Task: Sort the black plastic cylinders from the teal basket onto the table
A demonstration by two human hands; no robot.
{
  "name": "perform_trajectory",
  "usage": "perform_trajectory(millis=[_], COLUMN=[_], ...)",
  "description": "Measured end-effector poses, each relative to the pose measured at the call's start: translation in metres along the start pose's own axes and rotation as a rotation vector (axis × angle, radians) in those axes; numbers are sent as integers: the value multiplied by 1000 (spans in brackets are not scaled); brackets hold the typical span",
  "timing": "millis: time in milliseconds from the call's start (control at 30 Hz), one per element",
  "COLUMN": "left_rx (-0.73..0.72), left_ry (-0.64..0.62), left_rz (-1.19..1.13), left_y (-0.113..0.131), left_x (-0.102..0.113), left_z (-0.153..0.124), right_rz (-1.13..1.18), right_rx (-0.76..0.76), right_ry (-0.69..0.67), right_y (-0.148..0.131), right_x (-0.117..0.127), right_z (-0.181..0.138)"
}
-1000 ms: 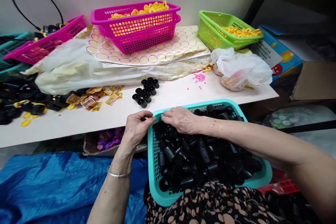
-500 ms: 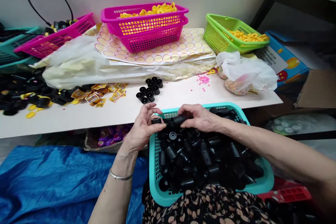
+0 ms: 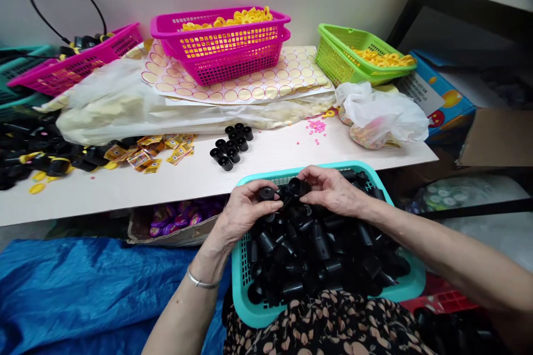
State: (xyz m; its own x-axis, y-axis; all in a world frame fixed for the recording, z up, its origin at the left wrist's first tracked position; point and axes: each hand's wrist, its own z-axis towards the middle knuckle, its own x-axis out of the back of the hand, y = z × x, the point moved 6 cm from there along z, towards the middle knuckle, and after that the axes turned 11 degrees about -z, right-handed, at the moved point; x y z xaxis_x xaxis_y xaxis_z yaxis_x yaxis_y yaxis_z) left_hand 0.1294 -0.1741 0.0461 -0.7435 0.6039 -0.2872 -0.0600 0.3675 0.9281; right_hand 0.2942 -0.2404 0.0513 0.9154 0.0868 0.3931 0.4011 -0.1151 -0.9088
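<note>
Over the far rim of a turquoise basket (image 3: pixel 245 315), both hands hold small black plastic parts. My left hand (image 3: pixel 252 208) pinches a black plastic cap (image 3: pixel 266 193) between thumb and fingers, its round flat end towards me. In my right hand (image 3: pixel 331 191) is a black plastic cylinder (image 3: pixel 295 187), gripped by thumb and fingertips, with a hollow end facing left. The two parts are close together; whether they touch is unclear. Below them, the basket is full of loose black plastic parts (image 3: pixel 320 241). A cluster of black cups (image 3: pixel 231 147) stands on the white table beyond.
Pink baskets (image 3: pixel 225 39) and a green basket (image 3: pixel 333 61) hold yellow rings at the back. Orange packets (image 3: pixel 141 158) and black pieces lie at left. Pink beads (image 3: pixel 317 126) are scattered near a white plastic bag (image 3: pixel 381 111). A box of purple items (image 3: pixel 179 216) sits under the table.
My left hand has moved right, closing its fingers around the cap. My right hand has turned its cylinder so that the hollow end shows. The camera view has shifted slightly.
</note>
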Motion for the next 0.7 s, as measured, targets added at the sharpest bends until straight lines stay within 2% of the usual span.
perform_trajectory(millis=[67, 133, 200, 300, 467, 567, 700], left_rx=[-24, -32, -17, -40, -159, -186, -113], left_ry=[30, 8, -56, -174, -312, -279, -222], left_rz=[30, 94, 208, 418, 698, 766, 689], left_y=[4, 6, 3, -3, -15, -20, -26], left_x=[7, 11, 10, 1, -29, -41, -44], left_z=[-4, -8, -10, -12, -13, -11, -5], right_rz=[-311, -554, -650, -672, -720, -820, -1057], right_rx=[40, 101, 151, 170, 319, 373, 514], right_ry=[-7, -30, -17, 9, -118, -163, -304], right_y=[0, 1, 1, 1, -9, -13, -17], right_x=[14, 26, 36, 41, 21, 6, -28], right_z=[-6, -13, -22, -35, -63, -70, -67])
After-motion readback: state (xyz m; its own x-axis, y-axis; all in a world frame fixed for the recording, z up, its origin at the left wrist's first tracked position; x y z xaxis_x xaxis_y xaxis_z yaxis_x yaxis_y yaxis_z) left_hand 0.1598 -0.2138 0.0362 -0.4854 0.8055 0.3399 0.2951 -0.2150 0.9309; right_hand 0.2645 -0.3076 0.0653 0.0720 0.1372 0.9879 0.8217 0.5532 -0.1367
